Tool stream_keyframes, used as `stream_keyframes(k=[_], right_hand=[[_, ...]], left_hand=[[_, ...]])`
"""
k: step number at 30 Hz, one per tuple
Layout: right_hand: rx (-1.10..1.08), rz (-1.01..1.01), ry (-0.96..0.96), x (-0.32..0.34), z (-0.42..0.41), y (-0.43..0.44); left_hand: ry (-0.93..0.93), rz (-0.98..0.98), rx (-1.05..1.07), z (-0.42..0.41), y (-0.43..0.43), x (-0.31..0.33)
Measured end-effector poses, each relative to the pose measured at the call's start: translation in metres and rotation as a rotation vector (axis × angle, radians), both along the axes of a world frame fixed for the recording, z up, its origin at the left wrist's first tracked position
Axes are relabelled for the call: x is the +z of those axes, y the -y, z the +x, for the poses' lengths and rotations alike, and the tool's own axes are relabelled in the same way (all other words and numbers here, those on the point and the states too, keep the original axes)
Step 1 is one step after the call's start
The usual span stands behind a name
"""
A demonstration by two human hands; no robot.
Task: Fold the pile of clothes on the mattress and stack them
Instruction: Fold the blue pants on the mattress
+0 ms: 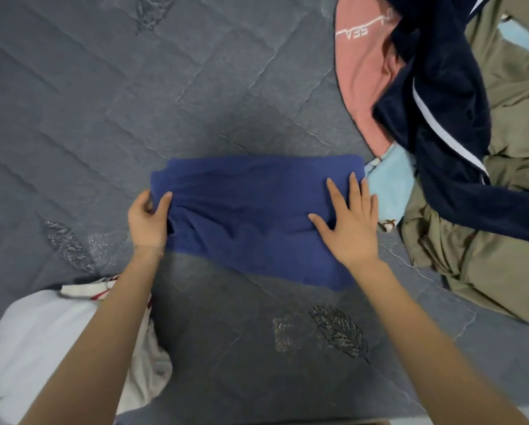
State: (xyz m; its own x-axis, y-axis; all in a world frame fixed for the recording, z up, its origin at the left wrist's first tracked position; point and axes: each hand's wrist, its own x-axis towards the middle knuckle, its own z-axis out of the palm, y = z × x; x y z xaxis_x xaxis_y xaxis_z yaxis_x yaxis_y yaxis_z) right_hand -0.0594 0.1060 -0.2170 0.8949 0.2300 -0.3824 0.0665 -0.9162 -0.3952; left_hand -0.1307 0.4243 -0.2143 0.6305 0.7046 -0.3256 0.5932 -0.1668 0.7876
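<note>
A folded blue garment (251, 210) lies flat on the grey quilted mattress (103, 118) in the middle of the view. My left hand (148, 219) pinches the garment's left edge between thumb and fingers. My right hand (352, 222) presses flat on its right side with the fingers spread. The pile of unfolded clothes fills the right side: a pink shirt with white lettering (361, 72), a dark navy garment with a white stripe (441, 118), an olive garment (502, 210) and a light blue piece (392, 185).
A white cloth with red trim (45, 342) sits at the lower left, under my left forearm. Bare mattress stretches across the upper left and in front of the blue garment.
</note>
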Motion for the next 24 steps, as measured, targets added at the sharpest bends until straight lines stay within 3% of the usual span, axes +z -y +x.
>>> stream_keyframes(k=[2,4,7,9,11,15,18,21,22,24], right_hand=[[-0.054,0.041,0.021,0.001,0.004,0.001],[-0.179,0.156,0.031,0.002,0.013,0.004],[-0.304,0.306,0.001,0.002,0.033,0.01],[-0.279,0.303,0.0,0.0,0.045,0.013],[-0.18,0.245,0.011,-0.003,0.055,0.017],[0.018,0.032,-0.05,-0.006,0.065,0.019],[0.025,-0.095,-0.053,-0.006,0.067,0.013],[-0.139,0.093,-0.133,-0.002,0.08,0.012],[-0.215,0.177,-0.182,-0.001,0.085,0.014],[-0.302,0.283,-0.245,0.0,0.092,0.018]], left_hand=[[0.029,0.052,0.063,0.004,0.009,-0.003],[0.017,0.297,-0.019,0.006,0.025,-0.006],[-0.029,0.706,-0.466,0.004,0.065,-0.012],[-0.108,0.821,-0.758,0.002,0.094,-0.022],[-0.227,0.828,-0.907,-0.001,0.114,-0.037],[-0.426,0.78,-0.897,-0.004,0.122,-0.056],[-0.231,0.765,-0.813,0.001,0.146,-0.047],[0.118,0.686,-0.873,-0.005,0.202,-0.032],[0.125,0.638,-0.886,-0.012,0.227,-0.029],[-0.049,0.525,-0.841,-0.027,0.276,-0.026]])
